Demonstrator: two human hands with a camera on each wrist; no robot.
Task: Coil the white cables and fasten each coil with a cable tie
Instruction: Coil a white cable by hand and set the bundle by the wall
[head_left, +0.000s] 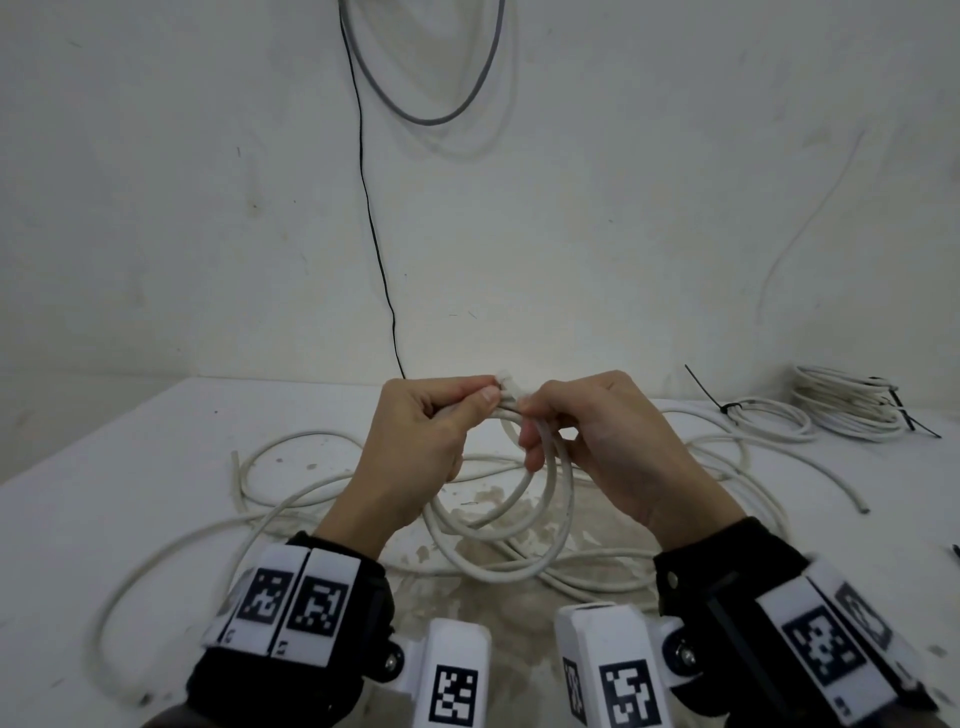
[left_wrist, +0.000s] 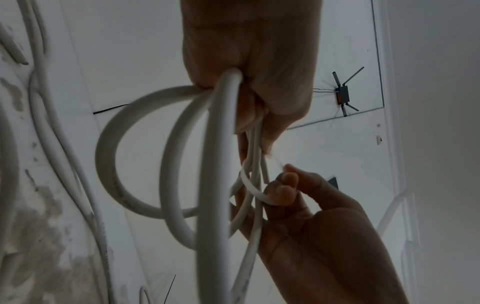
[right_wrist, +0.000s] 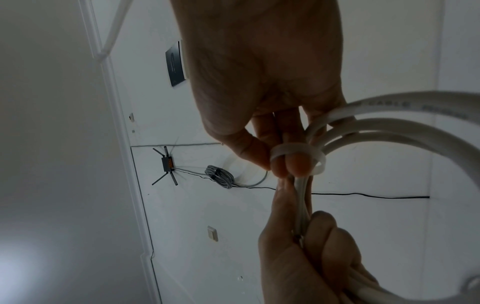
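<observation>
**Both hands hold a white cable coil above the table**

A stained white table (head_left: 130, 493) meets a white wall (head_left: 623, 208). The left hand (head_left: 415, 441) grips the bunched turns of the coil (head_left: 498, 540), held above the near middle. The right hand (head_left: 597, 441) pinches a white cable tie (right_wrist: 296, 151) looped round those turns. Loose white cable (head_left: 171, 551) sprawls beneath; two tied coils (head_left: 852, 405) lie far right.

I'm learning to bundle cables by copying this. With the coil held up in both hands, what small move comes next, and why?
Probably feed the tie's free end into its head and pull it snug. The left hand grips the gathered coil, while the right hand holds a white cable tie looped around the strands, looking loose and not yet cinched.
</observation>
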